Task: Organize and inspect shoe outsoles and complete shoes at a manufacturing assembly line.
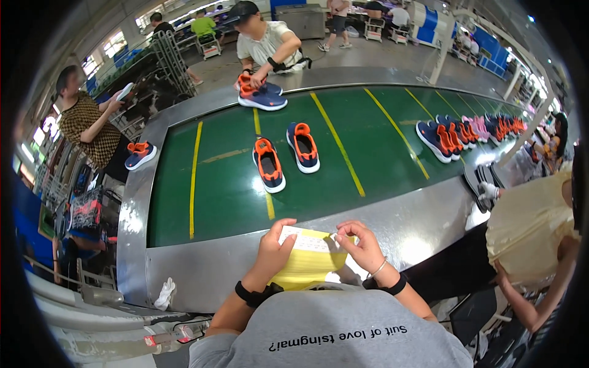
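Note:
In front of my chest I hold a sheet of white printed labels (pixel 307 239) with yellow backing paper (pixel 316 262) hanging below it. My left hand (pixel 274 253) is closed on its left side, thumb across the front. At the upper right corner my right hand (pixel 366 250) pinches a small white label, thumb against forefinger; part of it is hidden by the fingers. Beyond my hands, a navy shoe with orange lining (pixel 268 164) and a matching shoe (pixel 303 148) lie apart on the green conveyor belt (pixel 227 202).
A metal rim (pixel 202 267) borders the belt. Across it a person handles a navy-orange pair (pixel 264 98). One shoe (pixel 141 155) sits on the left rim; several stand in a row (pixel 438 141) at right. A crumpled white glove (pixel 165 294) lies near left. Another person holds beige paper (pixel 531 227) at right.

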### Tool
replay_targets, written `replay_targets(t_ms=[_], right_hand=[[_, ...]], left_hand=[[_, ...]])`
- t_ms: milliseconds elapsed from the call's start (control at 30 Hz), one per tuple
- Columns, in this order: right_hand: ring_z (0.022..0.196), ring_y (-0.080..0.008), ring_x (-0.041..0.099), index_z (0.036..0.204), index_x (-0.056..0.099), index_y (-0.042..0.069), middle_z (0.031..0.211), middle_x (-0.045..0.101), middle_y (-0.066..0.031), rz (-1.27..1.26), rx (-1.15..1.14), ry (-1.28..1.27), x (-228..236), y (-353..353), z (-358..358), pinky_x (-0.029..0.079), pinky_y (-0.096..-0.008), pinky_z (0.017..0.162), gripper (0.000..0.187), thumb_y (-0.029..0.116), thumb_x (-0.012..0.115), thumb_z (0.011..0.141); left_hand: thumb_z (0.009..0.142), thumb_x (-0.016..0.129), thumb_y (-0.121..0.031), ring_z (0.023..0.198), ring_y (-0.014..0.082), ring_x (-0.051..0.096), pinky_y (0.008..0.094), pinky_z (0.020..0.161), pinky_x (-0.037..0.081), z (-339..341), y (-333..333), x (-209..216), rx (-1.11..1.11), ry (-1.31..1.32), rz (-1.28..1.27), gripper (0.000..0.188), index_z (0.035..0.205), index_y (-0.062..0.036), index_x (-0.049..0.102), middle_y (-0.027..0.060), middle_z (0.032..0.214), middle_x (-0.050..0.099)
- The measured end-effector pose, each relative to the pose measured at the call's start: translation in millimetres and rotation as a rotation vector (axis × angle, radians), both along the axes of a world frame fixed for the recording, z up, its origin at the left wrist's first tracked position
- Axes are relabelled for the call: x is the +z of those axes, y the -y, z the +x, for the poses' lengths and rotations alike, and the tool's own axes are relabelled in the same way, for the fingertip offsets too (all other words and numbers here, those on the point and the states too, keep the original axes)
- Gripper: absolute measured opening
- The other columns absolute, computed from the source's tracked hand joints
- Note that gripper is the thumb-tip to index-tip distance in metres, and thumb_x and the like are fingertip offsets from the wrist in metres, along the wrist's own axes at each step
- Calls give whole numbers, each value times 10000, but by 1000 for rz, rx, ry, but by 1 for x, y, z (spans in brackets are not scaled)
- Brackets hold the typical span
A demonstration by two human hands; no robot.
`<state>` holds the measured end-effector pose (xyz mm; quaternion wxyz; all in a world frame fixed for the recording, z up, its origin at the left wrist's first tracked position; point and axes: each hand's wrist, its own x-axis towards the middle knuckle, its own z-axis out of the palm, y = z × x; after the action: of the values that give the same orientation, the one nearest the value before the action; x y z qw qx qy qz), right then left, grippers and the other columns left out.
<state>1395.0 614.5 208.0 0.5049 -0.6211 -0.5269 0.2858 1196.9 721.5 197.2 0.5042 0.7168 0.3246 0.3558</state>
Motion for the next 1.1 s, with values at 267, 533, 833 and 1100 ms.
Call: replay_targets(t_ms=[267, 533, 833, 1100], right_hand=[[883, -186, 536, 827, 584, 38, 985, 569, -100, -40, 38, -119, -25, -1, 0, 438, -269, 758, 96, 119, 614, 785], [865, -136, 531, 835, 574, 18, 972, 562, -82, -97, 33, -174, -35, -1, -1, 444, -253, 746, 107, 110, 612, 795], [802, -120, 545, 833, 582, 24, 944, 572, -73, -157, 40, -224, -52, -14, -11, 457, -245, 708, 98, 110, 611, 796], [797, -88, 528, 848, 580, 27, 965, 581, -51, -174, 19, -218, -67, -32, -28, 438, -222, 718, 81, 89, 610, 806]], left_hand=[[836, 476, -22, 825, 119, 554, 258, 730, 449, -24, 1, -2, 8, -143, -50, 177, 1011, -10, 500, 89, 884, 589], [778, 441, -14, 732, 123, 556, 265, 670, 446, -39, -13, -3, 149, -36, -170, 165, 921, -9, 523, 78, 797, 587], [778, 428, -77, 597, 86, 488, 241, 542, 382, -121, -98, 0, 446, 182, -165, 140, 804, -13, 550, 17, 649, 528], [786, 536, -295, 653, 298, 590, 380, 598, 453, -159, -176, -21, 586, -735, 267, 263, 756, -43, 607, 153, 629, 585]])
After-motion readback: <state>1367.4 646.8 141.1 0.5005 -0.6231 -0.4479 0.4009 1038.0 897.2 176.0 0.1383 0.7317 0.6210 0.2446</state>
